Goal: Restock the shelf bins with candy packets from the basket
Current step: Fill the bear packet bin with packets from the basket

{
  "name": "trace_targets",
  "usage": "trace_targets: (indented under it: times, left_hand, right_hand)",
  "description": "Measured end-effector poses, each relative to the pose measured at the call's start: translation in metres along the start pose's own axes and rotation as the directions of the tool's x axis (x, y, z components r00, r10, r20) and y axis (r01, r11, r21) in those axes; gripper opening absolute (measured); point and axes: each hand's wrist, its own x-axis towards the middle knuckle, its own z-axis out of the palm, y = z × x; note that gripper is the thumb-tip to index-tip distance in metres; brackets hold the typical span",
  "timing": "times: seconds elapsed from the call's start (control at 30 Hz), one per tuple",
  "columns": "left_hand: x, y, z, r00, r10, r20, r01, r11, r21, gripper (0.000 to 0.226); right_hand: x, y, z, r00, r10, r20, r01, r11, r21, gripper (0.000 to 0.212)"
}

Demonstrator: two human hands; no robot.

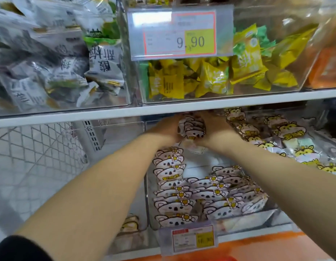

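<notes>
Both my hands reach deep into a clear shelf bin [265,216] on the lower shelf. Between them they hold a stack of koala-print candy packets [191,129] just under the upper shelf's edge. My left hand [163,129] grips the stack's left side and my right hand [214,129] grips its right side; the fingertips are hidden behind the packets. Rows of the same koala packets [174,187] stand upright in the front half of the bin. The basket is not in view.
The white upper shelf edge [163,110] runs just above my hands. Above it stand bins of yellow packets [210,80] and grey-white packets [50,72]. A bin of yellow cat packets [287,136] lies to the right, a nearly bare bin [110,140] to the left. Price tags [188,240] hang in front.
</notes>
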Motion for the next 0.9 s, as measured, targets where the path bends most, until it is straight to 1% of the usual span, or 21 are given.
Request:
trace_targets:
  times: [0.07,0.13,0.23,0.3,0.33,0.4,0.47,0.53,0.6,0.63,0.7,0.77,0.83,0.9]
  left_hand:
    - [0.001,-0.008,0.0,1.0,-0.012,-0.002,0.012,1.0,0.014,0.072]
    - [-0.001,-0.016,0.001,1.0,-0.022,-0.002,0.022,0.996,0.084,0.07]
    - [-0.006,-0.025,-0.001,0.997,-0.04,-0.06,0.056,0.951,0.303,0.052]
    - [-0.007,-0.031,-0.005,0.993,-0.042,-0.106,0.086,0.892,0.443,0.051]
    - [-0.007,-0.034,-0.006,0.992,-0.066,-0.112,0.111,0.876,0.47,0.053]
    - [-0.007,-0.04,-0.008,0.984,-0.137,-0.115,0.175,0.878,0.446,0.058]
    - [-0.006,-0.045,-0.006,0.973,-0.208,-0.102,0.231,0.899,0.371,0.054]
    - [-0.004,-0.051,-0.002,0.962,-0.265,-0.067,0.273,0.91,0.314,0.054]
    - [0.0,-0.056,0.001,0.95,-0.31,-0.03,0.305,0.909,0.284,0.063]
    - [0.002,-0.058,0.003,0.946,-0.323,-0.026,0.318,0.907,0.275,0.067]
    - [0.005,-0.059,0.004,0.941,-0.337,-0.035,0.333,0.901,0.277,0.069]
    - [0.005,-0.06,0.004,0.949,-0.309,-0.057,0.313,0.915,0.253,0.07]
    - [0.003,-0.06,0.004,0.969,-0.239,-0.062,0.246,0.948,0.199,0.078]
    - [0.003,-0.064,0.002,0.98,-0.195,-0.045,0.2,0.964,0.176,0.078]
  right_hand:
    - [0.007,0.0,0.006,1.0,0.007,0.029,-0.006,0.999,-0.042,0.076]
    - [0.013,0.0,0.013,0.996,0.01,0.093,-0.005,0.999,-0.049,0.077]
    - [0.019,-0.002,0.022,0.981,-0.02,0.193,0.017,1.0,0.018,0.08]
    - [0.025,-0.005,0.026,0.974,-0.056,0.217,0.045,0.997,0.054,0.075]
    - [0.03,-0.007,0.027,0.97,-0.075,0.232,0.061,0.996,0.065,0.072]
    - [0.038,-0.01,0.028,0.956,-0.096,0.276,0.072,0.993,0.097,0.071]
    - [0.044,-0.011,0.032,0.941,-0.091,0.326,0.044,0.988,0.15,0.073]
    - [0.045,-0.012,0.038,0.927,-0.091,0.363,0.03,0.985,0.172,0.067]
    - [0.045,-0.013,0.046,0.919,-0.087,0.385,0.009,0.979,0.201,0.059]
    - [0.044,-0.013,0.048,0.916,-0.081,0.394,-0.011,0.974,0.226,0.056]
    - [0.044,-0.011,0.054,0.911,-0.058,0.408,-0.065,0.957,0.282,0.052]
    - [0.045,-0.008,0.06,0.912,-0.011,0.411,-0.138,0.933,0.331,0.06]
    - [0.047,-0.01,0.063,0.914,0.037,0.404,-0.198,0.909,0.366,0.074]
    - [0.049,-0.01,0.064,0.901,0.079,0.427,-0.278,0.86,0.428,0.088]
